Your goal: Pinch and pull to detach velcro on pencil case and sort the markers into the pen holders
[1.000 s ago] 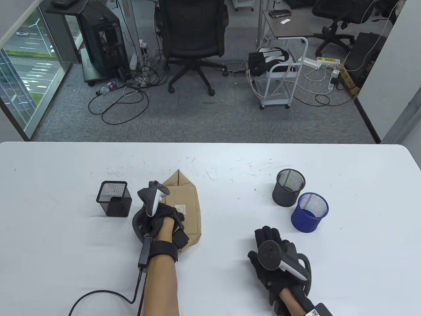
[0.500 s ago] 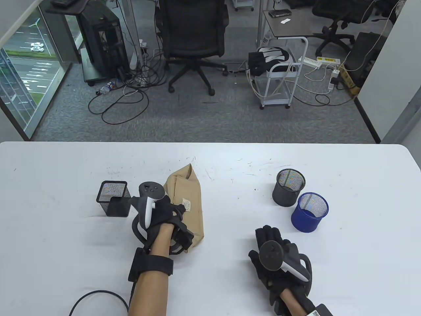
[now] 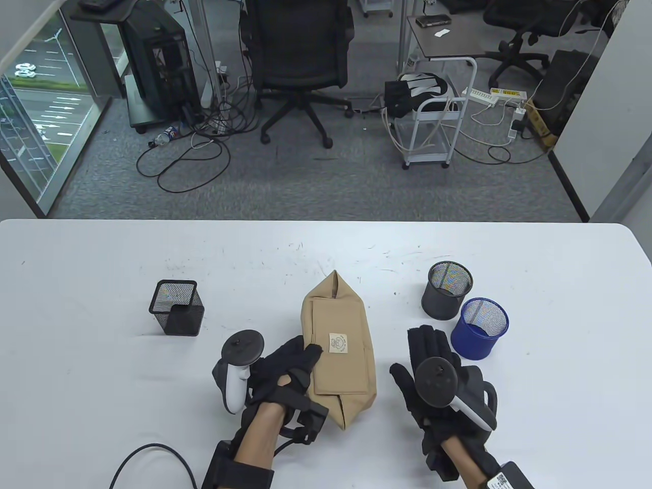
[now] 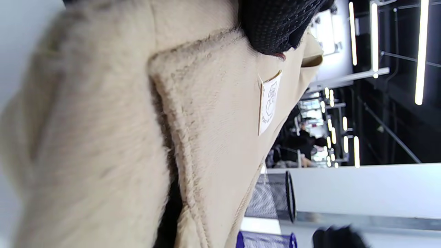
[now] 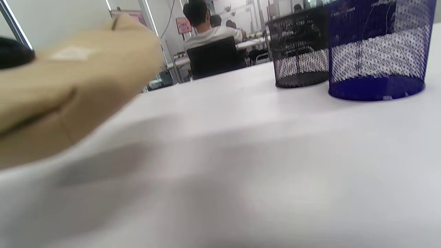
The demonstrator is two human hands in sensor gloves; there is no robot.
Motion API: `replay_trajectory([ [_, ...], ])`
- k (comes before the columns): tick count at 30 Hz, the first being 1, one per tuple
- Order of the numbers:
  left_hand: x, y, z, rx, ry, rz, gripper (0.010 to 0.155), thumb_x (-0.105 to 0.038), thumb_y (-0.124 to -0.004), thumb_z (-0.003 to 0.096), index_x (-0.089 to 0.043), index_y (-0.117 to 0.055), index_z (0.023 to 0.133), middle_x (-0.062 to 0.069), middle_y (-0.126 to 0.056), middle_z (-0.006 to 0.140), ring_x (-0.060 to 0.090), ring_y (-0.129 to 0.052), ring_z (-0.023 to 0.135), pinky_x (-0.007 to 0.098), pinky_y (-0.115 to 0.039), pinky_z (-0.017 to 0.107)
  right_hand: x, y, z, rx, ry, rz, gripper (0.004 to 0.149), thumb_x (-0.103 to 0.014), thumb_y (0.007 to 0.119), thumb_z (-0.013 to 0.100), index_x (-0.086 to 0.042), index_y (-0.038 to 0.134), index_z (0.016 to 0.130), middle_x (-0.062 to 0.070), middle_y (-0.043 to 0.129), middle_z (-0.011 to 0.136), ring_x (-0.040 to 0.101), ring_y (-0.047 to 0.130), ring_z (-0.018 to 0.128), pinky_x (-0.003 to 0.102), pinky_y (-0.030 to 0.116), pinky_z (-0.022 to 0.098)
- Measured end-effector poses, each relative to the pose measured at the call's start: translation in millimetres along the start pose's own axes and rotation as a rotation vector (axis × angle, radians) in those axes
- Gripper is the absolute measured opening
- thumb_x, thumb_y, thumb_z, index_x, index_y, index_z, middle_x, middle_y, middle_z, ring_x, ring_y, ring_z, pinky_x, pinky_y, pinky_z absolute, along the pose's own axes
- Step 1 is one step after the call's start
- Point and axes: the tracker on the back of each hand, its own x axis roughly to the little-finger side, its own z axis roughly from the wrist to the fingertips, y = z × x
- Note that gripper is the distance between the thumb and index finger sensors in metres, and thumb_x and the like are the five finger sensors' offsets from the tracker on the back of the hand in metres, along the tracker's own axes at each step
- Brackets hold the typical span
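While the flap was not yet lifted, the tan pencil case [image 3: 338,351] lay on the white table [image 3: 76,367] between the two hands, its flap face up with the small label showing. The left hand [image 3: 285,372] rested against the case's left edge, fingers laid out fairly straight along the fabric; the left wrist view showed a fingertip [image 4: 275,27] touching the flap. Whether the thumb was tucked beneath could not be told. The right hand [image 3: 433,377] lay flat just to the right of the case, fingers extended, holding nothing. The square black mesh holder [image 3: 175,308] stood well to the left; the round black holder [image 3: 447,297] and the blue holder [image 3: 480,328] stood to the right, just beyond the right hand.

Judged step: positioning the case, velcro still closed, no markers visible. The next move likely called for steadying the body with one hand and pinching the flap edge with the other.
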Motion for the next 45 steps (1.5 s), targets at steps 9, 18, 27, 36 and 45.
replay_trajectory([
  [9,17,-26,1,0.125,-0.062,-0.132,0.053,-0.037,-0.074,0.0560,-0.015,-0.070,0.105,0.012,-0.091,0.098,0.037,-0.102,0.078,0.046,-0.094,0.050,-63,1,9,-0.153,-0.056,-0.053,0.093,-0.067,0.074,0.042,-0.008,0.051,0.111,0.024,0.060,0.114,0.048,0.070,0.099,0.055,0.074,0.059],
  [18,22,-27,-5,0.121,-0.112,-0.190,0.051,-0.037,-0.072,0.0565,-0.020,-0.069,0.104,0.008,-0.089,0.101,0.034,-0.100,0.081,0.044,-0.094,0.052,-84,25,25,-0.222,0.007,-0.006,0.078,-0.049,0.070,0.054,0.000,0.043,0.109,0.035,0.053,0.109,0.055,0.069,0.093,0.053,0.081,0.054],
  [27,24,-10,-9,0.047,-0.112,-0.250,0.050,-0.036,-0.074,0.0553,-0.020,-0.071,0.103,0.007,-0.093,0.098,0.032,-0.104,0.077,0.042,-0.097,0.049,-11,-16,25,-0.023,0.091,0.514,0.053,-0.024,0.072,0.054,0.002,0.063,0.099,0.029,0.088,0.085,0.040,0.103,0.061,0.038,0.096,0.030],
  [36,4,-9,-7,-0.007,-0.004,-0.038,0.051,-0.036,-0.078,0.0538,-0.017,-0.075,0.101,0.009,-0.098,0.093,0.030,-0.107,0.074,0.043,-0.097,0.046,39,-23,21,-0.151,0.181,0.828,0.051,-0.022,0.074,0.053,0.000,0.067,0.098,0.030,0.090,0.082,0.040,0.105,0.057,0.037,0.097,0.028],
  [45,-70,-31,-2,-0.128,0.172,0.729,0.094,-0.064,-0.071,0.0529,-0.002,-0.041,0.117,0.029,-0.062,0.116,0.050,-0.078,0.098,0.058,-0.078,0.062,24,-17,18,-0.107,0.226,0.775,0.051,-0.022,0.074,0.053,0.000,0.066,0.099,0.030,0.089,0.083,0.040,0.105,0.058,0.037,0.097,0.028],
])
